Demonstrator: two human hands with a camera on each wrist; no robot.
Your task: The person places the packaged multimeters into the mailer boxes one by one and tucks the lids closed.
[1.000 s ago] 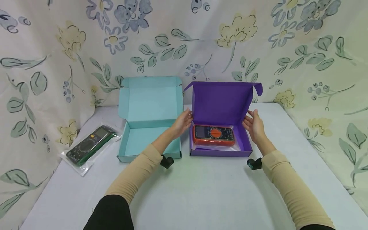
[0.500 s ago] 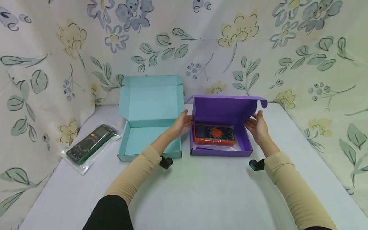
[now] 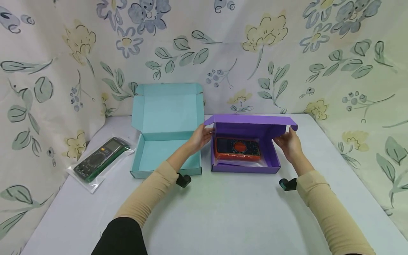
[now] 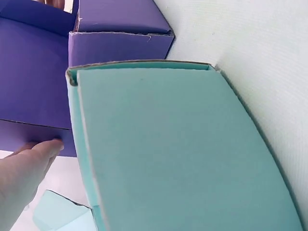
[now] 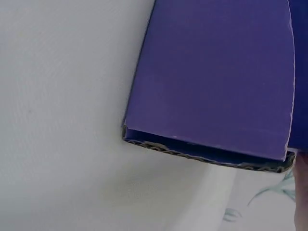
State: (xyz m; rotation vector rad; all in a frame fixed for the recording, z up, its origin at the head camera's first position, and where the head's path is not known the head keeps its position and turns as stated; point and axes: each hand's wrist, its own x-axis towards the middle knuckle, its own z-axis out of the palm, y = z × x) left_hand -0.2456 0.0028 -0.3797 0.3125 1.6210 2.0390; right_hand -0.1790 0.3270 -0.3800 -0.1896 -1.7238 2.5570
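A purple cardboard box stands on the table with its lid tilted partway down over it. Inside lies an orange-red multimeter in clear plastic, its upper part shaded by the lid. My left hand is at the lid's left side; in the left wrist view the outstretched fingers touch a purple panel. At the lid's right side, my right hand touches it, thumb up near the corner flap, other fingers partly hidden. Only a sliver of that hand shows in the right wrist view.
Close on the left of the purple box stands a teal box with its lid up and nothing inside. A green-edged multimeter in a clear bag lies further left. Flowered cloth hangs behind the white table.
The purple lid has swung from upright forward and down over the box. My right hand has moved slightly right and down with it; the left hand has stayed nearly in place.
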